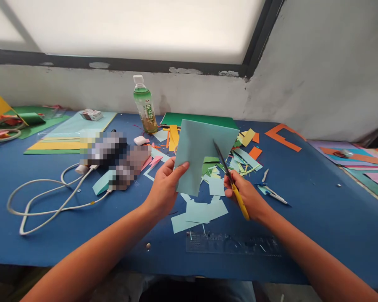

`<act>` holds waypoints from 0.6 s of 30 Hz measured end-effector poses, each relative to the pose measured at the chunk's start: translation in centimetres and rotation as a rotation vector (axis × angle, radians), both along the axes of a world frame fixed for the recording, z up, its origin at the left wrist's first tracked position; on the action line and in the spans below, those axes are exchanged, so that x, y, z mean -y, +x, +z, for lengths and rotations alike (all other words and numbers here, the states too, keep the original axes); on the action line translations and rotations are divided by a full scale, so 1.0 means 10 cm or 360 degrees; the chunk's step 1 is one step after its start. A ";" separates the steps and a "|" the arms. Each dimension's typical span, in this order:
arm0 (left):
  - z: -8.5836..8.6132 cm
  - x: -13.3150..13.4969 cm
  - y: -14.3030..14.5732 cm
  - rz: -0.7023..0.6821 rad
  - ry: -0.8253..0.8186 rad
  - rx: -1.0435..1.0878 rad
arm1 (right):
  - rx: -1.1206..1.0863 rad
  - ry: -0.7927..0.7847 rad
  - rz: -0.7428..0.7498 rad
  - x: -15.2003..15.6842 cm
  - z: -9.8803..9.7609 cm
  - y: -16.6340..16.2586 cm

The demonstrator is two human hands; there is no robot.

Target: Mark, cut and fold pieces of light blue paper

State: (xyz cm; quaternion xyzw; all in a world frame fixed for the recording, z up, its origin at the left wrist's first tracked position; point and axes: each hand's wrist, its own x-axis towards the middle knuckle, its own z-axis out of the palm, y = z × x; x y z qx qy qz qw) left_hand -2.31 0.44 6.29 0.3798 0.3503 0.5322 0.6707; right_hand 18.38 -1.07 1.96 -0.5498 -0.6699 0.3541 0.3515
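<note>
My left hand point(165, 184) pinches a light blue sheet of paper point(192, 155) by its lower left edge, thumb in front. A rectangular piece is cut out of the sheet's lower right, leaving an L shape. In my right hand point(244, 191) is a pair of scissors point(237, 197) with yellow handles and dark blades. The blades point up and to the left, their tips over the sheet's inner corner; whether they touch the paper I cannot tell. Below lie several light blue paper offcuts point(198, 213) on the table.
On the blue table point(318, 235) lie a clear ruler point(233, 244), a white pen point(277, 196) and an orange paper frame point(285, 136). Paper scraps surround the sheet. A drink bottle point(145, 105) stands behind; white cables point(47, 209) run to blurred devices at left. Coloured sheets point(359, 157) lie right.
</note>
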 end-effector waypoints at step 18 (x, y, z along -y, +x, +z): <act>-0.01 0.05 -0.01 0.0314 0.0280 -0.0087 | 0.0295 -0.0250 0.0314 0.15 0.10 -0.15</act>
